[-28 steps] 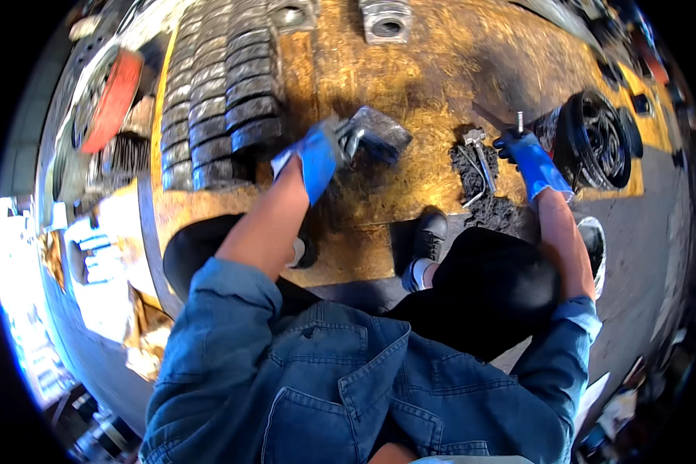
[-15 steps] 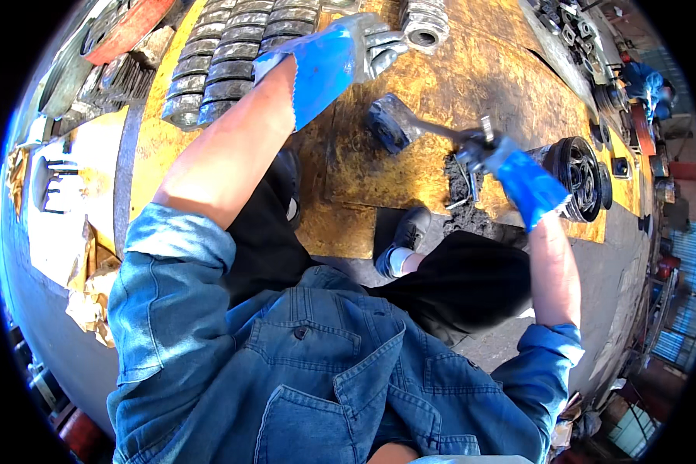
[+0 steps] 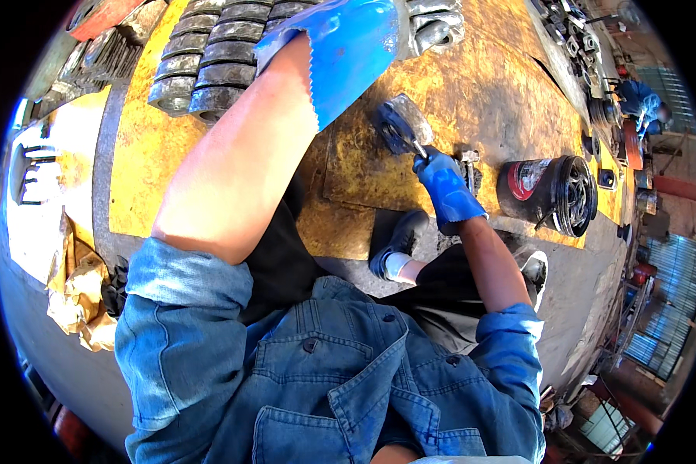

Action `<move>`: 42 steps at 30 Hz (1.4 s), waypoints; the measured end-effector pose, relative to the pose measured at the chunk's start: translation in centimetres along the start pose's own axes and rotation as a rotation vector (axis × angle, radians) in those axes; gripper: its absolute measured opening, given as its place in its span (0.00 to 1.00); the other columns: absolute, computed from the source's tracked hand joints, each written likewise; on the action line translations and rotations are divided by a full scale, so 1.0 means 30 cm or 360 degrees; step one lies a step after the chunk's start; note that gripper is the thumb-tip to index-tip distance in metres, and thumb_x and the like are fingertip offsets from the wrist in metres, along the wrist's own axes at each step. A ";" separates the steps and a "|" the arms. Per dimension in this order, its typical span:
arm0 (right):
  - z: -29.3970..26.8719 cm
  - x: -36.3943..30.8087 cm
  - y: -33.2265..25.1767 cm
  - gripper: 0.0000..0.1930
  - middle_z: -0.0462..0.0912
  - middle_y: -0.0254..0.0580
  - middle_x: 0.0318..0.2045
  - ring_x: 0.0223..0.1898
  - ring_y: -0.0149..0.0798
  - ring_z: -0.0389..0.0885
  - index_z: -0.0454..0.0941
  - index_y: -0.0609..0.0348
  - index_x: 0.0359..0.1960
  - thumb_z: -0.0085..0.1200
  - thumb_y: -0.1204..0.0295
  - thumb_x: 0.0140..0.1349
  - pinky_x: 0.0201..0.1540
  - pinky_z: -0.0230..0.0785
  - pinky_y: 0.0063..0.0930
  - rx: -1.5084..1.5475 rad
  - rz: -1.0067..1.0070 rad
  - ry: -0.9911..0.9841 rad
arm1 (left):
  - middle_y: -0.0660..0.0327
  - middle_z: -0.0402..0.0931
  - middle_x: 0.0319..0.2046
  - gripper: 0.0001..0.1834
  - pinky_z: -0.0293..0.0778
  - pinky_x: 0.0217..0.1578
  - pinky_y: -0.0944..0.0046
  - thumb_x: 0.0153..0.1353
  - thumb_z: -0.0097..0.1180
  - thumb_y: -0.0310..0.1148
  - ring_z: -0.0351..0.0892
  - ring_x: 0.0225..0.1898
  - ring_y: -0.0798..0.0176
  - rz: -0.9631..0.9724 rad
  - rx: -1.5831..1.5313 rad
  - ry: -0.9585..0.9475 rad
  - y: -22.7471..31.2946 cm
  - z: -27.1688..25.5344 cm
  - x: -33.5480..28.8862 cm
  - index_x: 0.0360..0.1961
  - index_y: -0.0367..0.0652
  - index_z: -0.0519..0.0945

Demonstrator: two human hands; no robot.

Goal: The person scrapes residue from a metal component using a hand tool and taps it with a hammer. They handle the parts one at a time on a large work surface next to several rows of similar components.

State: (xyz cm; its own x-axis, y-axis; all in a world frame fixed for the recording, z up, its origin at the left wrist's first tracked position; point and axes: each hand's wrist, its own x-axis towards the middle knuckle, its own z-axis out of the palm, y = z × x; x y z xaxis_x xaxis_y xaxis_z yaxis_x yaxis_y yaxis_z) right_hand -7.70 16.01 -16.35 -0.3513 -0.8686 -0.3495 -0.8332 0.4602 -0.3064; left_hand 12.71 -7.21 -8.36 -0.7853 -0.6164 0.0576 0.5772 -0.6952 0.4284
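My left hand [image 3: 419, 25], in a blue glove with grey-smeared fingers, is at the top edge. Its fingers look curled round the near end of a ribbed grey metal cylinder [image 3: 439, 37], though glove and metal are hard to tell apart there. My right hand [image 3: 445, 185], also blue-gloved, is closed round the short visible handle of a hammer. The blocky metal hammer head [image 3: 410, 117] is just beyond that hand, above the stained yellow sheet [image 3: 356, 166]. A dark shadow or face beside the head is hard to make out.
Rows of dark metal rings [image 3: 228, 73] lie at the upper left. A black bucket [image 3: 526, 185] with dark contents tilts or lies right of my right hand. Crumpled brown paper [image 3: 81, 286] is at the left. Metal parts [image 3: 580, 39] line the far right, near another person [image 3: 640, 102].
My left hand has moved forward onto the metal cylinder, its fingers curling from a spread pose. My right hand has moved left with the hammer, whose head has turned.
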 end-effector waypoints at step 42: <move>0.141 0.195 -0.109 0.17 0.85 0.49 0.49 0.48 0.51 0.84 0.85 0.49 0.49 0.51 0.58 0.67 0.49 0.77 0.39 0.0775 0.0310 0.0218 | 0.50 0.79 0.55 0.37 0.77 0.53 0.49 0.67 0.51 0.63 0.80 0.52 0.51 -0.0998 0.1361 0.0821 -0.579 -0.217 -0.010 0.62 0.42 0.75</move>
State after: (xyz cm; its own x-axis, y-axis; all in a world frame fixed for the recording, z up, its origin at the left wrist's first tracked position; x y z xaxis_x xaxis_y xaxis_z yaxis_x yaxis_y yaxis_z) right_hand -5.22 10.18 -21.13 -0.5590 -0.7598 -0.3321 -0.4644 0.6187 -0.6337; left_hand 4.40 2.65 -21.68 -0.5813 -0.4679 -0.6657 -0.3695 -0.5771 0.7283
